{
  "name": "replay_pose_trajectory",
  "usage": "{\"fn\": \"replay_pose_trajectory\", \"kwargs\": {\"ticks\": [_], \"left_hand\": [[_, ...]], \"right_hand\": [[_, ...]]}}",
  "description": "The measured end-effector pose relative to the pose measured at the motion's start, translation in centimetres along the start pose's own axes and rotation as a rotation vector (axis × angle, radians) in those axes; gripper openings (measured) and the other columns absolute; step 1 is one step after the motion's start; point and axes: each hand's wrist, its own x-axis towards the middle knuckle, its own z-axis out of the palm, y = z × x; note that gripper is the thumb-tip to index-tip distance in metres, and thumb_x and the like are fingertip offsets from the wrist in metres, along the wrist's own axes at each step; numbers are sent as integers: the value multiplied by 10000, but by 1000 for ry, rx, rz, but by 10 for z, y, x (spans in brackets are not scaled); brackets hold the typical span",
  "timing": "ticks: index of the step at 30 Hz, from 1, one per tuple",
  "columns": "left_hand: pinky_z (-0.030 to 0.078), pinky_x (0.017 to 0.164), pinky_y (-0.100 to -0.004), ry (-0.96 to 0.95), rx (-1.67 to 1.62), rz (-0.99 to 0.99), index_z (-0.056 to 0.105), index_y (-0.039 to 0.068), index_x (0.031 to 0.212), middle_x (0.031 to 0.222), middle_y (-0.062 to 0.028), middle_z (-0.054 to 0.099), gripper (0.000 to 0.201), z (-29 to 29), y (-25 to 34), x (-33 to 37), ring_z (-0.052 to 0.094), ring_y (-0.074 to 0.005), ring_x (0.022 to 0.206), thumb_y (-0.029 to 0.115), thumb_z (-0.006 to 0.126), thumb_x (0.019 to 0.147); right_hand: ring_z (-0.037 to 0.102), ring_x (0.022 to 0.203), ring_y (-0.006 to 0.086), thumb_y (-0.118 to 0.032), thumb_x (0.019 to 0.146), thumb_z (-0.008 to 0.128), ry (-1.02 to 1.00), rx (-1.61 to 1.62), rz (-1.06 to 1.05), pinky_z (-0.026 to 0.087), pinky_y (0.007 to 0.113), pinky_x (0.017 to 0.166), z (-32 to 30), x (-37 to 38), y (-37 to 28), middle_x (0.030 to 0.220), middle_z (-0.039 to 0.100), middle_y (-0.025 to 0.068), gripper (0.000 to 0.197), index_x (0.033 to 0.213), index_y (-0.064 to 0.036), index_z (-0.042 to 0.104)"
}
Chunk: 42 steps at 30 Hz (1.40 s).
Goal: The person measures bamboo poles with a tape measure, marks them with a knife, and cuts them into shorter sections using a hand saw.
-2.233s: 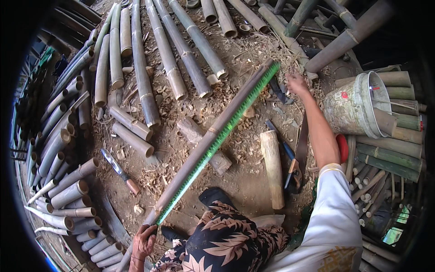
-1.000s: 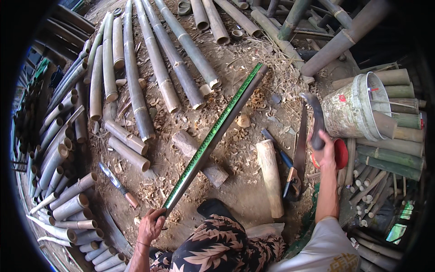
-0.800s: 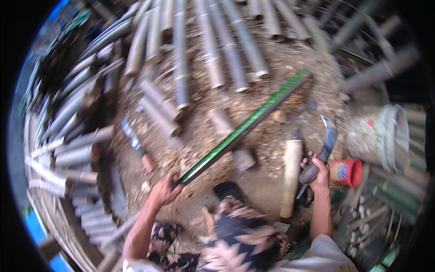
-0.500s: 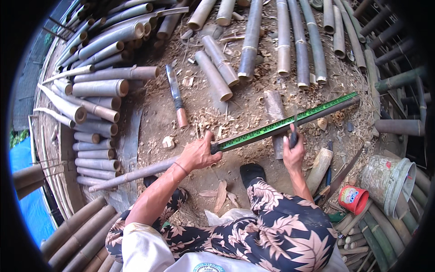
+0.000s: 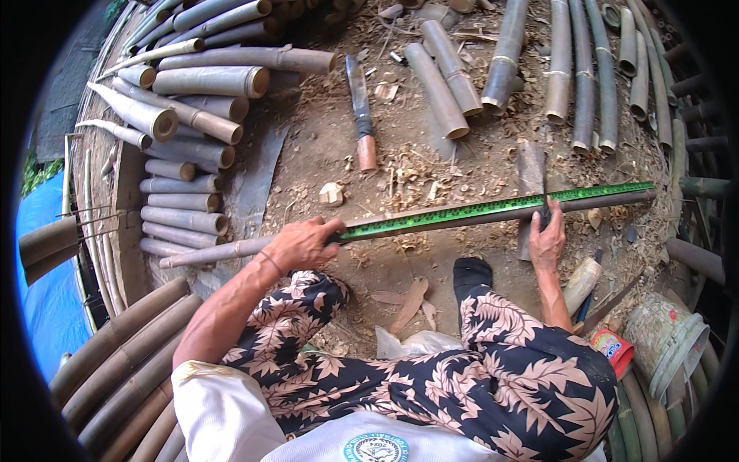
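Outdoor bamboo workshop, cut poles (image 5: 204, 81), shavings (image 5: 416, 181)

Right hand (image 5: 546, 240) now on pole (image 5: 431, 223)

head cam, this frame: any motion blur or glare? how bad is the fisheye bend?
Head view: sharp, no motion blur; even daylight, soft shadows, no strong glare. Fisheye bend is strong: the long bamboo pole with the green measuring strip bows across the frame, and stacked bamboo tubes curve near the black rim. Left hand and right hand are in focus.

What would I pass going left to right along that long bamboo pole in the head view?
Stacked bamboo tubes → left hand → green measuring strip → right hand with a blade → the pole's far end.
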Motion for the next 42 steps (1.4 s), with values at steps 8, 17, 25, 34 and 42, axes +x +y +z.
{"fn": "replay_pose_trajectory", "kwargs": {"ticks": [8,17,25,34,42], "left_hand": [[528,904,-429,170,-25,47,650,202,1264,1206,-122,636,410,29,-66,-34,642,-332,1063,290,545,877],[511,961,-413,179,-18,57,671,203,1251,1239,-122,632,402,36,-72,-33,624,-315,1112,290,571,871],[538,862,-421,251,-3,89,679,215,1228,1159,-118,664,415,38,-74,-32,650,-317,1046,327,555,847],[549,816,-422,248,-27,101,702,200,1194,1127,-107,674,414,37,-76,-28,673,-308,984,325,561,826],[534,887,-416,174,-42,55,704,201,1202,1166,-128,656,390,27,-66,-29,651,-316,1035,259,579,837]], "right_hand": [[482,1324,395,-154,957,595,-11,-51,-51,384,461,1107,5,-3,-9,1362,563,211,431,1340,21,503],[607,754,122,-212,978,588,-131,454,163,496,289,663,-13,-32,-71,832,616,35,395,1309,-4,532],[648,729,132,-122,953,563,-1087,773,68,545,284,710,33,-66,-166,836,660,60,438,1371,1,512],[687,684,277,-87,973,511,-1095,629,-109,529,383,666,69,-103,-167,766,678,152,341,1304,-8,492],[703,631,281,-80,991,471,-932,652,58,530,400,581,45,-101,-143,672,643,137,235,1213,-3,464]]}}
